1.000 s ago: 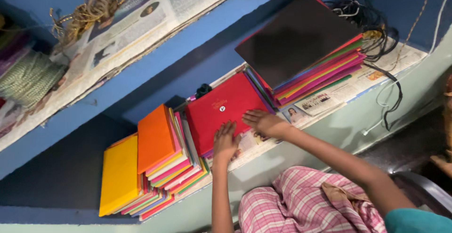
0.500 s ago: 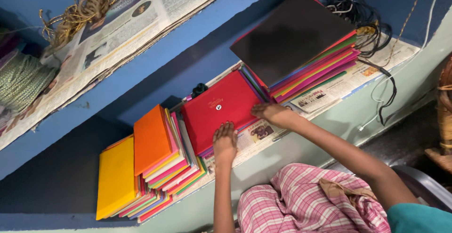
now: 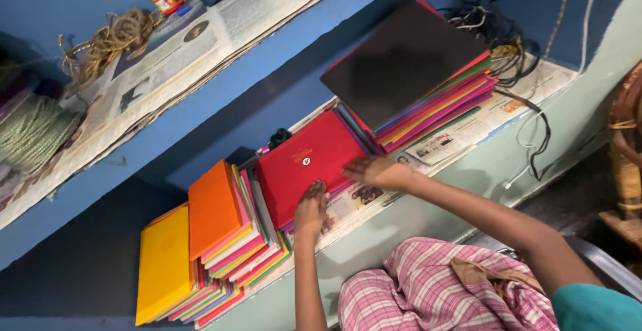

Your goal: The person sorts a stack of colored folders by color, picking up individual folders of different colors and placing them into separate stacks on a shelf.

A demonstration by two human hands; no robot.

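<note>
Red folder (image 3: 304, 164) partly hides files beneath both hands.

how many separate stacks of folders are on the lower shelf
4. A yellow-topped stack at far left, an orange-topped stack beside it, a red-topped stack under both hands, left hand and right hand, and a black-topped stack at right. More may be hidden.

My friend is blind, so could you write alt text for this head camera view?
A person's left hand and right hand rest flat on a red folder atop a small pile on a newspaper-lined shelf. Stacks of colourful folders lie either side, one topped by a black folder.
</note>
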